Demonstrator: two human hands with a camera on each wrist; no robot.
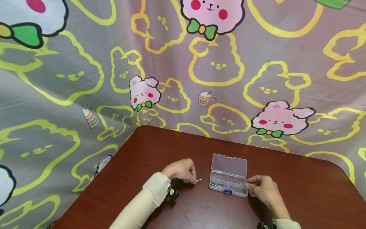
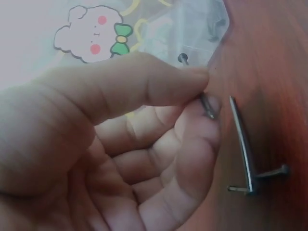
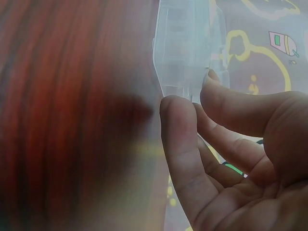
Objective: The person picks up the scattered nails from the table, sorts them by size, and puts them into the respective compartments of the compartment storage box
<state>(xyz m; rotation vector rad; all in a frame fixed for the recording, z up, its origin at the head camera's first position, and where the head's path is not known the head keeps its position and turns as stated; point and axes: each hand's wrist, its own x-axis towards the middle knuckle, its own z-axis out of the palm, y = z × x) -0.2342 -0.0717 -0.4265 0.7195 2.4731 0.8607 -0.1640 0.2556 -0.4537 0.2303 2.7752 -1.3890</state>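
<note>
My left hand [image 1: 182, 170] pinches a nail [image 2: 206, 106] between thumb and forefinger, its round head sticking out on one side and its point on the other. Just beyond those fingers, a few loose nails [image 2: 244, 144] lie crossed on the table. A clear plastic box [image 1: 233, 189] with dividers stands to the right of this hand, lid [image 1: 229, 165] tipped back. Several nails [image 1: 218, 185] lie in its front left compartment. My right hand [image 1: 264, 189] grips the box's right end, thumb on top and forefinger against the side.
The brown wooden table [image 1: 171, 143] carries everything. A blue latch [image 1: 227, 191] juts from the box's front edge. Patterned cloth [image 1: 168, 63] with cartoon animals hangs behind the table and along its left side.
</note>
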